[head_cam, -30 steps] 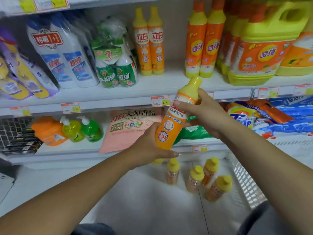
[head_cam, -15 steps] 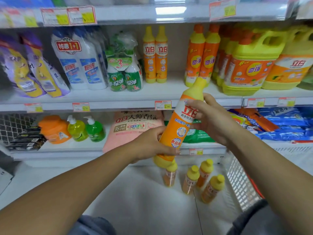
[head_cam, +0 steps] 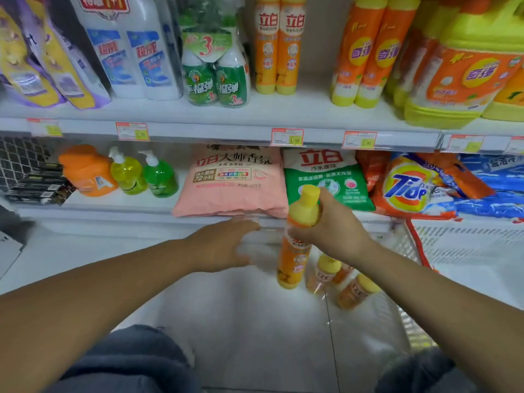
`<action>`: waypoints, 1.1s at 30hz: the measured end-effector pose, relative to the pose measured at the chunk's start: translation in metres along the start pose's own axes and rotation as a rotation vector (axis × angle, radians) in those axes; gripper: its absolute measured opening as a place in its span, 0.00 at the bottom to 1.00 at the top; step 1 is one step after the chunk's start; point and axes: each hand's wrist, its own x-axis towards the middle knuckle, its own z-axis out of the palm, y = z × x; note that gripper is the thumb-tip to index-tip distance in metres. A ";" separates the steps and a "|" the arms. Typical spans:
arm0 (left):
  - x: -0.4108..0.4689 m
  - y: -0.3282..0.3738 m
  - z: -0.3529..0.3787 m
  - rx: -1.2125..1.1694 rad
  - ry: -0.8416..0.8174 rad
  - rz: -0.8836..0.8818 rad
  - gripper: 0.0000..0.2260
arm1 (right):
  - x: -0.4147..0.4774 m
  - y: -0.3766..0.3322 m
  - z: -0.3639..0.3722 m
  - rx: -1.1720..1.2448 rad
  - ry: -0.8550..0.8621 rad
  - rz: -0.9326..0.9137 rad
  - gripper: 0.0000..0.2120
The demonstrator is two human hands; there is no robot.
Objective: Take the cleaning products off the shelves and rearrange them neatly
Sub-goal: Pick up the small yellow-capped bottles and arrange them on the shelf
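Right hand [head_cam: 331, 231] gripped the orange bottle [head_cam: 292, 256] at its neck, fingers curled round just below the cap, thumb side towards the camera. Left hand [head_cam: 224, 245] was flat, fingers straight and held nothing; it was motion-blurred, just left of the bottle, and seemed clear of it.

Bottle look: slim and tall, orange body, bright yellow cap and shoulder, yellow band at the base. It had a white-and-red label patch under the shoulder, partly covered by the hand, and small round marks lower down. Print was too blurred to read. It stood near upright, top leaning slightly right.

Bottle position: low in front of the bottom shelf [head_cam: 119, 201], over the pale floor [head_cam: 255, 321], below the green bag [head_cam: 326, 171]. Could not tell whether the base touched the floor.

Just right of it, three shorter bottles [head_cam: 358, 290] with orange bodies and yellow caps stood grouped on the floor. A white basket [head_cam: 467, 245] sat beyond them on the right.

Two matching tall bottles [head_cam: 279, 46] stood side by side, touching, on the upper shelf [head_cam: 226, 120]. The pink bag [head_cam: 232, 182] lay left of the green one and the Tide bag [head_cam: 408, 185] right of it.
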 end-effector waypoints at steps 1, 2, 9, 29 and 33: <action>-0.001 -0.009 0.010 0.030 -0.014 -0.022 0.31 | -0.001 0.013 0.013 -0.063 -0.009 0.043 0.24; 0.000 -0.019 0.021 0.052 -0.024 -0.033 0.30 | -0.003 0.026 0.027 -0.098 -0.019 0.085 0.23; 0.016 -0.045 0.108 -0.093 -0.058 -0.110 0.28 | -0.006 0.107 0.097 0.036 0.030 0.232 0.18; 0.044 -0.009 0.051 -0.191 0.365 0.012 0.23 | -0.003 0.092 0.081 0.288 0.143 0.204 0.17; 0.078 -0.003 -0.016 -0.077 0.664 0.072 0.23 | 0.031 0.040 0.020 0.362 0.360 -0.052 0.09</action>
